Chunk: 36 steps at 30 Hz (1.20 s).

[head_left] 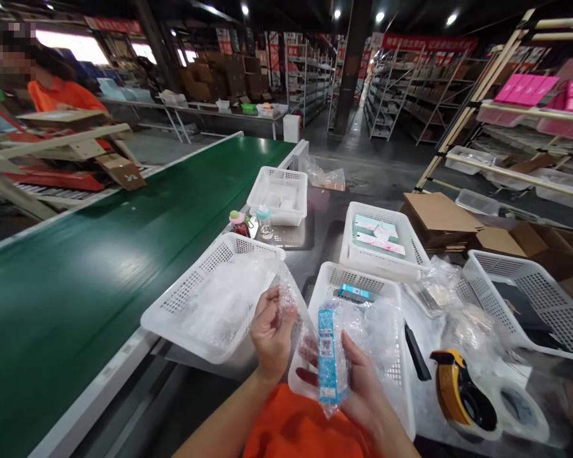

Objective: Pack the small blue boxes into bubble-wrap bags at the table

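Note:
Pinched in my left hand [274, 327] is the edge of a sheet of bubble wrap [293, 292], its fingers closed. The clear film stretches across toward my right hand [363, 375]. My right hand is wrapped round a slim blue box [328, 356], held upright and covered in bubble wrap. Below both hands stands a white basket [329, 273] with a second blue box [354, 292] and more clear wrap inside. Another white basket [172, 305] to the left is heaped with bubble wrap [224, 292].
A green conveyor belt [172, 222] runs along the left. Toward the back are a white basket [281, 175] and a clear bottle [264, 222]. At right lie a yellow tape dispenser [451, 381], a black-handled tool [416, 353] and flat cardboard [442, 213]. A co-worker [62, 95] stands beyond the belt.

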Tool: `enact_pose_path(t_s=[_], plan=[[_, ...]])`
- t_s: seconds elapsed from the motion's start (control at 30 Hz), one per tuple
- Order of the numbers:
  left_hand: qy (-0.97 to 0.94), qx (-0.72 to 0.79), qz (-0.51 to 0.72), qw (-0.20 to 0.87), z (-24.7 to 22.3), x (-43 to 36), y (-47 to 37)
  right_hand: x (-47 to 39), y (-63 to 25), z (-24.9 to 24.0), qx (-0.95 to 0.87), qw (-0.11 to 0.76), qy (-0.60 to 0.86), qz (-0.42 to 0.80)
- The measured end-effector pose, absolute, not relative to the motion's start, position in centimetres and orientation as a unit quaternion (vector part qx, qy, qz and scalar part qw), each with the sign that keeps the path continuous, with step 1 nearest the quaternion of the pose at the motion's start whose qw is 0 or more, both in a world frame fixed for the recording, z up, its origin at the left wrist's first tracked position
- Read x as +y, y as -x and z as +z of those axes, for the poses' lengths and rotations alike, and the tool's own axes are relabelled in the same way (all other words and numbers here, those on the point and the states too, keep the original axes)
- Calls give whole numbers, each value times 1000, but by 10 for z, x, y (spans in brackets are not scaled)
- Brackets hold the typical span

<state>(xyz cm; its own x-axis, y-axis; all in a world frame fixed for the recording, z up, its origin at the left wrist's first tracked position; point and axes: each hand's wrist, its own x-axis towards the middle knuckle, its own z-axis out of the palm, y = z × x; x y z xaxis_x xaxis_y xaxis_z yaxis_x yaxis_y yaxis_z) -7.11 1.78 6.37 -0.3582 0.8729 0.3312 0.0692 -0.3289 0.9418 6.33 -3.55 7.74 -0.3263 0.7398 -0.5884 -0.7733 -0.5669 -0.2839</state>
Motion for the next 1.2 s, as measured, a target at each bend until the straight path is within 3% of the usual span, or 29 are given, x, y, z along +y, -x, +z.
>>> enact_pose_path(t_s=[0.13, 0.27, 0.33, 0.4, 0.5, 0.6, 0.87, 1.0, 1.1, 1.2], plan=[[-443, 508, 641, 369, 41, 2, 65, -28, -55, 77, -20, 492, 363, 791], [-431, 571, 565, 411, -4, -10, 82, -23, -70, 74, -107, 570, 482, 657], [-450, 607, 550, 356, -17, -10, 94, -23, -80, 70, -159, 573, 539, 597], [-544, 601, 538, 230, -16, -7, 102, -23, -86, 66, -198, 554, 565, 579], [-759, 457, 459, 70, 3, 1, 104, -22, -87, 64, -252, 528, 563, 584], [-825, 362, 432, 46, 20, 6, 96, -18, -88, 67, -291, 504, 531, 616], [-827, 399, 396, -26, 14, 1, 76, -16, -97, 68, -237, 490, 519, 659], [-839, 436, 324, 13, 8, 5, 73, -20, -91, 65, -264, 513, 555, 599], [-856, 464, 186, 132, 10, 11, 73, -20, -98, 50, -259, 539, 582, 551], [-817, 497, 150, 250, 13, 24, 78, -12, -117, 29, -230, 536, 588, 561]])
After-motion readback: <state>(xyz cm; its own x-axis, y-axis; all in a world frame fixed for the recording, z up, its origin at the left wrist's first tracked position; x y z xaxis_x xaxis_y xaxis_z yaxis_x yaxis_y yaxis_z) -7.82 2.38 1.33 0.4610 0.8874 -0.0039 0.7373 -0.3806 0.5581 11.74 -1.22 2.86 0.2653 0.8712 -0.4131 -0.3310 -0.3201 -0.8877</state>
